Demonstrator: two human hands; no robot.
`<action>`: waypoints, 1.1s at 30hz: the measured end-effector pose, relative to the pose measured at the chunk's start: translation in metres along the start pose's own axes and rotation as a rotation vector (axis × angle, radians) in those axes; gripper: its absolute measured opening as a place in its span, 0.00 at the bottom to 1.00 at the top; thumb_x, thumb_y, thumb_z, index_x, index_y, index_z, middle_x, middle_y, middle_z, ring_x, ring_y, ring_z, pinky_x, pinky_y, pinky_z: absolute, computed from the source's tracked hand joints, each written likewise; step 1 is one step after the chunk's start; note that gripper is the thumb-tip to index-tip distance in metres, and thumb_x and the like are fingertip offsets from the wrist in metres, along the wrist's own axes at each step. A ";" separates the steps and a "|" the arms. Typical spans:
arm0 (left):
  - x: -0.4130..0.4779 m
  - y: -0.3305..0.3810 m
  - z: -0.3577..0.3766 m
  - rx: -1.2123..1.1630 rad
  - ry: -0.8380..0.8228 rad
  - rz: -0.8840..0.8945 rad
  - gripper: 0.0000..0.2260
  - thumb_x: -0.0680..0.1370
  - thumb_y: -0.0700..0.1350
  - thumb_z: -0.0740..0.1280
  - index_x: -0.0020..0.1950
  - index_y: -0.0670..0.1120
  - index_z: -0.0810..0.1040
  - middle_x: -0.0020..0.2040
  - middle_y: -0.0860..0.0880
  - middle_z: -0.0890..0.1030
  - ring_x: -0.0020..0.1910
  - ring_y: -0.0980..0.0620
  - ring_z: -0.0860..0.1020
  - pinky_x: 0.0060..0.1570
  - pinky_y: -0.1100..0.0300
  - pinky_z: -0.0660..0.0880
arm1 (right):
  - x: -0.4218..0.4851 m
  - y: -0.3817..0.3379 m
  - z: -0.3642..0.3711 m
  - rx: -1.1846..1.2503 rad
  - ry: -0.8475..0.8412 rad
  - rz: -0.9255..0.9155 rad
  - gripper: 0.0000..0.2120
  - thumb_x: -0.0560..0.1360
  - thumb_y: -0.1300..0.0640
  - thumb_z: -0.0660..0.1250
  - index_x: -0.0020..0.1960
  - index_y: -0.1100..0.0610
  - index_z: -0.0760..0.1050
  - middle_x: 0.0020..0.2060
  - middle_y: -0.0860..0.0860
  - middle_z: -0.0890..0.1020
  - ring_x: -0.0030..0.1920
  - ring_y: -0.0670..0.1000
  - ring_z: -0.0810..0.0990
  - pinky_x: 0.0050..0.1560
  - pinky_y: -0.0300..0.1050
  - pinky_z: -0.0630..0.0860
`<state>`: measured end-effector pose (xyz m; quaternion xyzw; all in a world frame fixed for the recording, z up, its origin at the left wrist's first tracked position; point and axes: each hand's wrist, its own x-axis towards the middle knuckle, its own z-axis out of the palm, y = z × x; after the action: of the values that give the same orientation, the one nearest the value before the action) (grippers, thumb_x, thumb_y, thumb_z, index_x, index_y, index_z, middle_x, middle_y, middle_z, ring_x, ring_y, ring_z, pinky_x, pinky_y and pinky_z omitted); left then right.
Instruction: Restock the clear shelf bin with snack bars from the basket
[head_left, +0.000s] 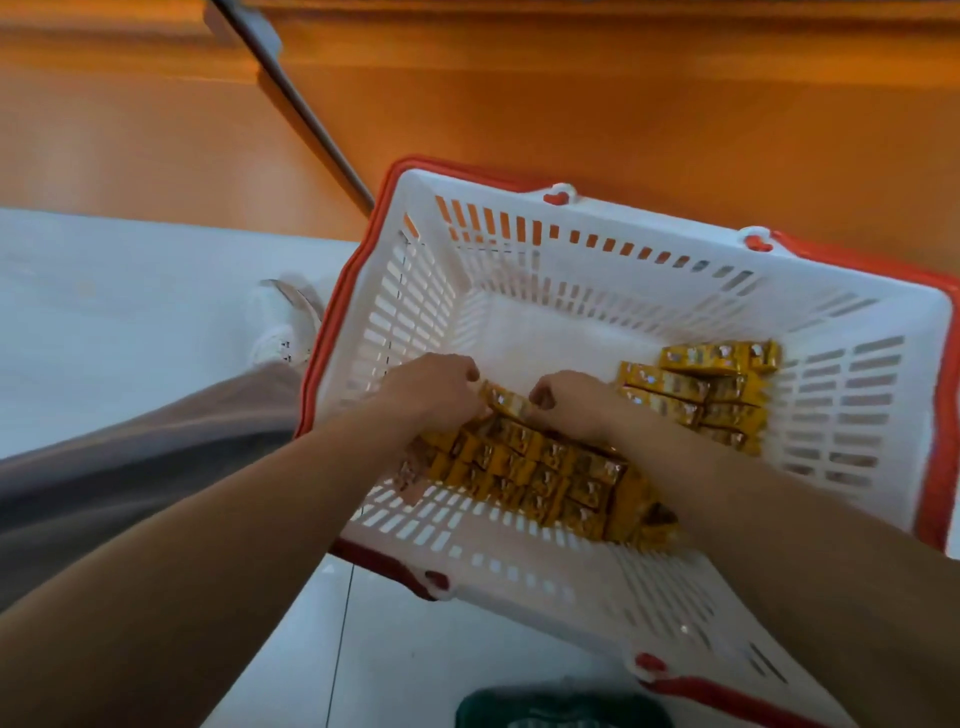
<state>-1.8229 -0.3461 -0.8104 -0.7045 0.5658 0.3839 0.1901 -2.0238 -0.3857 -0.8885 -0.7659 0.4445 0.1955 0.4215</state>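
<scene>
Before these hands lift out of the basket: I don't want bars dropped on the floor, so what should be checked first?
1. Left hand gripping the near group of bars: ok, fingers curled on its far end.
2. Right hand gripping the same group: ok, curled on it beside the left.
3. Whole group secured: cannot tell; the forearms hide part of it.
4. Far stack clear of the lift: ok, it lies apart towards the right wall.
5. Handles out of the way: ok, folded down outside the basket rim.
6. Clear shelf bin ready: cannot tell, not in view.
</scene>
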 end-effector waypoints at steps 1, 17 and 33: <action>-0.002 -0.002 -0.001 -0.064 0.017 0.012 0.22 0.77 0.57 0.65 0.72 0.57 0.74 0.70 0.50 0.78 0.66 0.46 0.77 0.61 0.51 0.74 | 0.000 0.001 -0.001 0.011 -0.004 0.011 0.18 0.77 0.42 0.68 0.58 0.54 0.80 0.54 0.52 0.83 0.54 0.55 0.80 0.50 0.47 0.74; -0.003 -0.017 0.028 -0.255 0.055 0.092 0.22 0.78 0.51 0.70 0.72 0.55 0.74 0.68 0.49 0.78 0.60 0.48 0.77 0.54 0.57 0.71 | -0.055 0.016 -0.050 -0.078 -0.087 0.179 0.15 0.77 0.48 0.64 0.55 0.57 0.81 0.52 0.56 0.83 0.50 0.56 0.81 0.52 0.53 0.79; 0.040 -0.007 0.024 0.079 -0.078 0.175 0.34 0.71 0.57 0.78 0.74 0.54 0.70 0.65 0.46 0.74 0.64 0.42 0.75 0.61 0.48 0.73 | -0.065 0.023 -0.009 0.196 0.098 0.140 0.26 0.80 0.43 0.64 0.74 0.53 0.68 0.70 0.55 0.72 0.68 0.57 0.72 0.61 0.50 0.71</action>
<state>-1.8214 -0.3536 -0.8568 -0.6289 0.6320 0.4035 0.2053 -2.0787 -0.3654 -0.8502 -0.6966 0.5340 0.1426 0.4575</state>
